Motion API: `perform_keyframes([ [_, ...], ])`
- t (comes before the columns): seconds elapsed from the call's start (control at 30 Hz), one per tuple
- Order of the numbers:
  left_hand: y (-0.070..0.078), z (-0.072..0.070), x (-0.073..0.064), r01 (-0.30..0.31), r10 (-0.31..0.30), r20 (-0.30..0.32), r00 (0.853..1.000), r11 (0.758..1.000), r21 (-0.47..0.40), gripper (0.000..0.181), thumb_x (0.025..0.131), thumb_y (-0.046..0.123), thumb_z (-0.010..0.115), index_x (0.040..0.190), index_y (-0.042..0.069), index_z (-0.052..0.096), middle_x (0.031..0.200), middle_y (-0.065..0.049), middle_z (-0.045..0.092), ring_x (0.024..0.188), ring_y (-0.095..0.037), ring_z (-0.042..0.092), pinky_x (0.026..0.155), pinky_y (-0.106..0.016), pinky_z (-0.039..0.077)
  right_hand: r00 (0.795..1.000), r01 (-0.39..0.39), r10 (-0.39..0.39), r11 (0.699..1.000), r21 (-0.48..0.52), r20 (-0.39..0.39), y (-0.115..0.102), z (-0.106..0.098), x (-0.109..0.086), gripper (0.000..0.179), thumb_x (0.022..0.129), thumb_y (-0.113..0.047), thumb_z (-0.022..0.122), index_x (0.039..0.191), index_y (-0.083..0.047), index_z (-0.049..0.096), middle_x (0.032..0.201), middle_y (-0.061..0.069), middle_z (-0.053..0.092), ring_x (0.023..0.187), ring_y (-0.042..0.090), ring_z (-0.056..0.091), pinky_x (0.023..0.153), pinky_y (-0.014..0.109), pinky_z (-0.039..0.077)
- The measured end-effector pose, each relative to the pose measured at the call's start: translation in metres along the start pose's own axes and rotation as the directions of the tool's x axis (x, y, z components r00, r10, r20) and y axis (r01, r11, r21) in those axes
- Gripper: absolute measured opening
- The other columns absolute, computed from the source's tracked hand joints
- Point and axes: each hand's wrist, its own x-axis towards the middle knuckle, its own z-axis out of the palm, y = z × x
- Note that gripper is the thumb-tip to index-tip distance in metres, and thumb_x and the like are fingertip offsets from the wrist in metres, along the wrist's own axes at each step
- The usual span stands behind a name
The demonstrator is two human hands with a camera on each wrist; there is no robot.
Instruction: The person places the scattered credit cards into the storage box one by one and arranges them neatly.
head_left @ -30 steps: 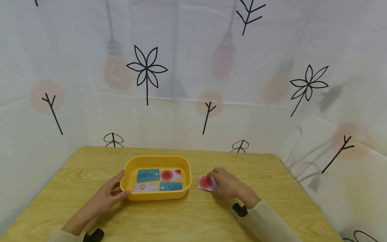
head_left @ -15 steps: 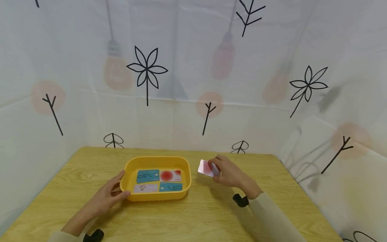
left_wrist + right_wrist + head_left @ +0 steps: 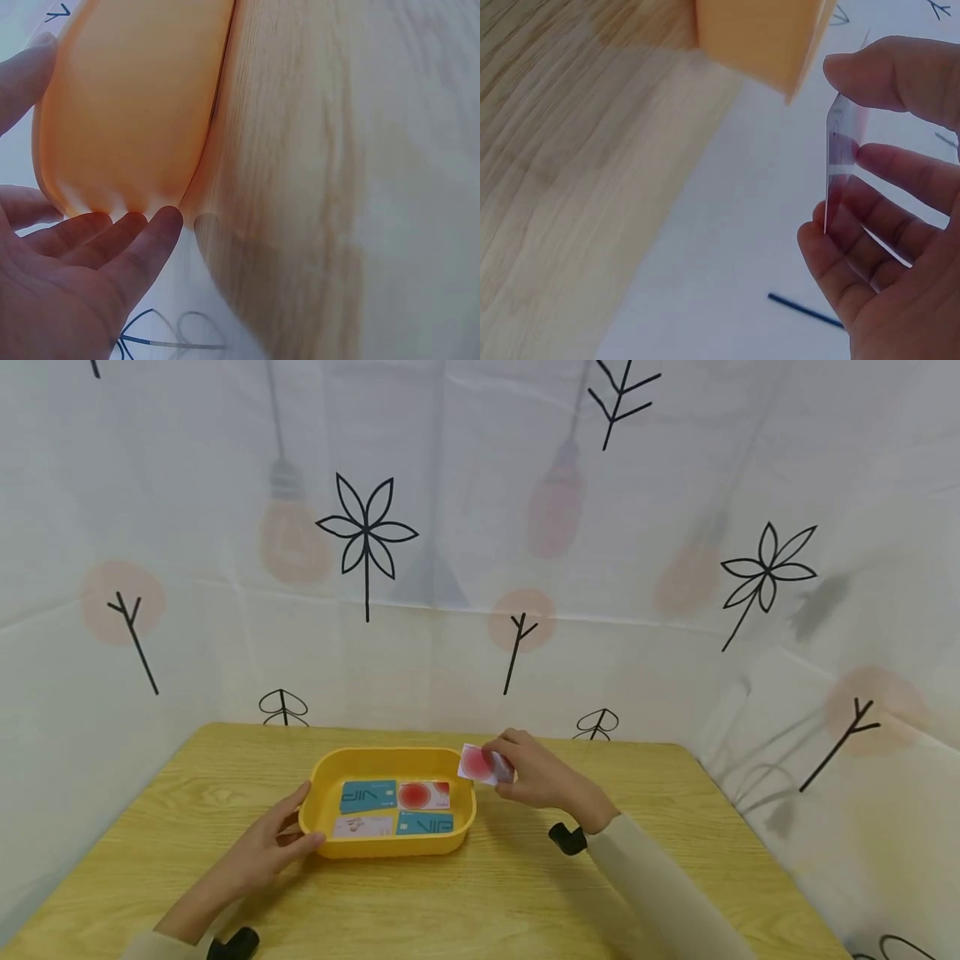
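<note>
A yellow plastic tray (image 3: 386, 846) stands on the table with two blue VIP cards (image 3: 367, 796) (image 3: 425, 823), a white card with a red circle (image 3: 415, 795) and a pale pink card (image 3: 363, 827) lying flat in it. My left hand (image 3: 258, 850) rests against its left end; the left wrist view shows nearly straight fingers touching the wall (image 3: 135, 112) and the thumb at the rim. Just above the right rim, my right hand (image 3: 536, 772) pinches another red-circled card (image 3: 477, 763). In the right wrist view this card (image 3: 842, 142) is tilted nearly edge-on between thumb and fingers.
A wood-grain table (image 3: 420, 910) extends around the tray. Behind it and on both sides hangs a white cloth (image 3: 435, 652) printed with plants and light bulbs. A black strap (image 3: 567, 839) sits on the right wrist.
My right hand has lifted the red-circled card off the table and carried it left to the tray's right rim. The left hand and the tray have stayed in place.
</note>
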Motion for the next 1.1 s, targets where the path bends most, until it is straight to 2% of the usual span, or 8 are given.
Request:
perform_keyframes([
  [0.27, 0.000, -0.001, 0.001, 0.005, -0.005, 0.001, 1.000, 1.000, -0.001, 0.082, 0.093, 0.026, 0.064, 0.152, -0.002, 0.014, 0.152, -0.028, 0.020, 0.129, -0.044, 0.040, 0.093, -0.035, 0.051, 0.998, 0.013, -0.014, 1.000, 0.018, 0.064, -0.017, 0.007, 0.024, 0.049, 0.083, -0.022, 0.071, 0.130, -0.016, 0.057, 0.117, -0.002, 0.051, 0.100, 0.013, 0.044, 0.084, 0.027, 0.049],
  [0.5, -0.004, 0.000, 0.002, 0.011, -0.011, 0.008, 1.000, 1.000, -0.012, 0.083, 0.093, 0.027, 0.064, 0.152, -0.002, 0.013, 0.153, -0.028, 0.018, 0.130, -0.045, 0.038, 0.094, -0.034, 0.049, 0.994, 0.024, -0.027, 0.999, 0.028, 0.110, -0.022, 0.018, 0.040, 0.048, 0.084, -0.024, 0.072, 0.129, -0.017, 0.056, 0.110, -0.003, 0.050, 0.093, 0.012, 0.044, 0.077, 0.022, 0.047],
  [0.63, -0.004, 0.000, 0.002, 0.025, -0.025, 0.004, 1.000, 0.999, -0.021, 0.083, 0.092, 0.026, 0.065, 0.152, -0.001, 0.014, 0.153, -0.027, 0.019, 0.131, -0.044, 0.038, 0.094, -0.033, 0.049, 0.991, 0.033, -0.036, 0.999, 0.028, 0.126, -0.024, 0.023, 0.047, 0.048, 0.084, -0.024, 0.072, 0.129, -0.017, 0.057, 0.110, -0.004, 0.051, 0.094, 0.012, 0.045, 0.078, 0.022, 0.047],
  [0.97, -0.001, -0.001, 0.001, 0.007, -0.007, 0.003, 1.000, 0.999, -0.050, 0.082, 0.093, 0.023, 0.065, 0.152, -0.001, 0.014, 0.152, -0.029, 0.019, 0.129, -0.045, 0.039, 0.093, -0.034, 0.050, 0.983, 0.056, -0.055, 0.998, -0.004, 0.173, -0.032, 0.034, 0.061, 0.046, 0.085, -0.020, 0.069, 0.129, -0.015, 0.057, 0.118, 0.001, 0.053, 0.097, 0.013, 0.046, 0.083, 0.023, 0.047],
  [1.1, -0.003, -0.001, 0.001, 0.005, -0.004, 0.005, 1.000, 0.999, -0.044, 0.082, 0.093, 0.023, 0.065, 0.152, -0.002, 0.014, 0.152, -0.029, 0.019, 0.129, -0.045, 0.040, 0.094, -0.035, 0.049, 0.979, 0.076, -0.074, 0.997, -0.001, 0.188, -0.035, 0.039, 0.066, 0.041, 0.085, -0.021, 0.070, 0.124, -0.016, 0.060, 0.111, 0.001, 0.054, 0.093, 0.013, 0.045, 0.078, 0.021, 0.046],
])
